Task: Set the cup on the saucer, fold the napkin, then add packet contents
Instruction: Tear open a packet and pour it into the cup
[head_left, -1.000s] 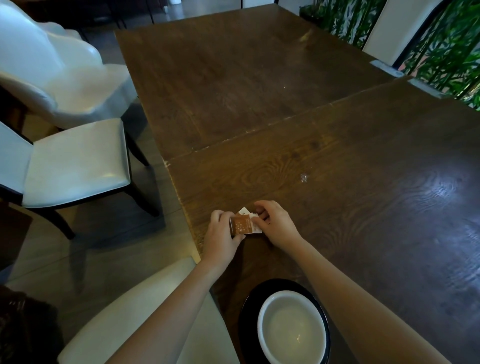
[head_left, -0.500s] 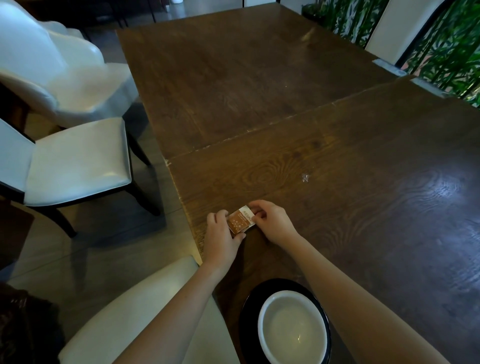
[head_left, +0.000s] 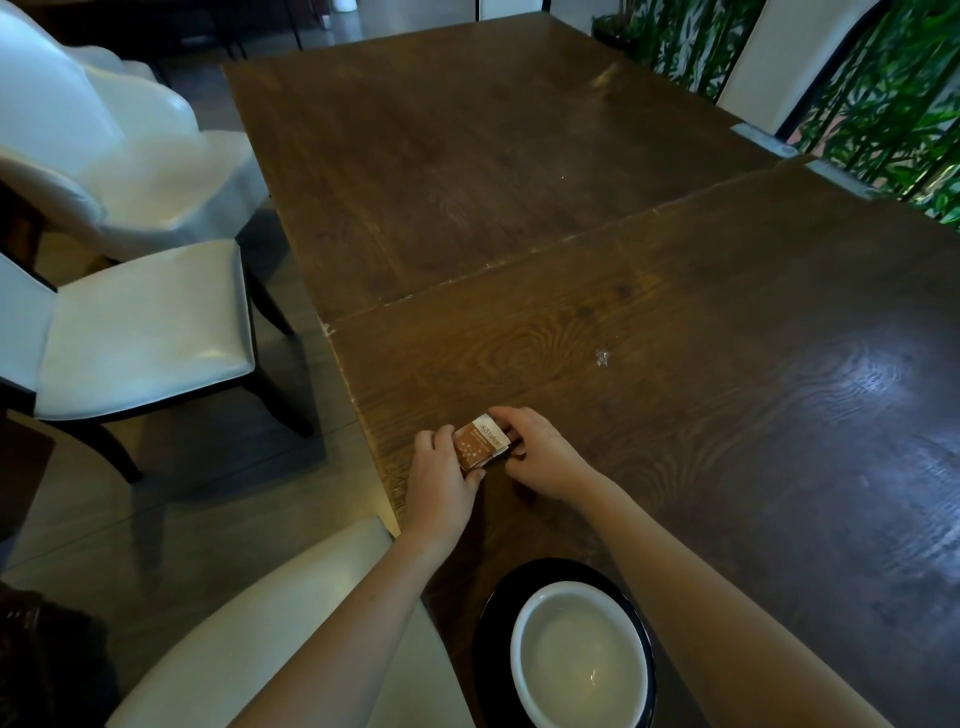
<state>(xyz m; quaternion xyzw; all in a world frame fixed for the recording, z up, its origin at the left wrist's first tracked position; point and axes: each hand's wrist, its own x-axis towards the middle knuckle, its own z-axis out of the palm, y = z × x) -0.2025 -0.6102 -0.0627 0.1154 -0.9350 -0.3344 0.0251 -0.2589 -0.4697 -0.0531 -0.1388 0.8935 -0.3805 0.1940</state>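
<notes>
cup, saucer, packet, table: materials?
Cup: white, glossy, likely glazed ceramic; a highlight shows inside. Saucer: black, smooth rim, probably glazed ceramic too. Packet, held by left hand and right hand: printed paper or foil, can't tell. Table: dark wood grain, semi-gloss sheen.

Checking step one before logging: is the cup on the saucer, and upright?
Yes, upright on it. The white cup shows its open mouth to the camera, and the black saucer rims it on the left side and behind.
</notes>
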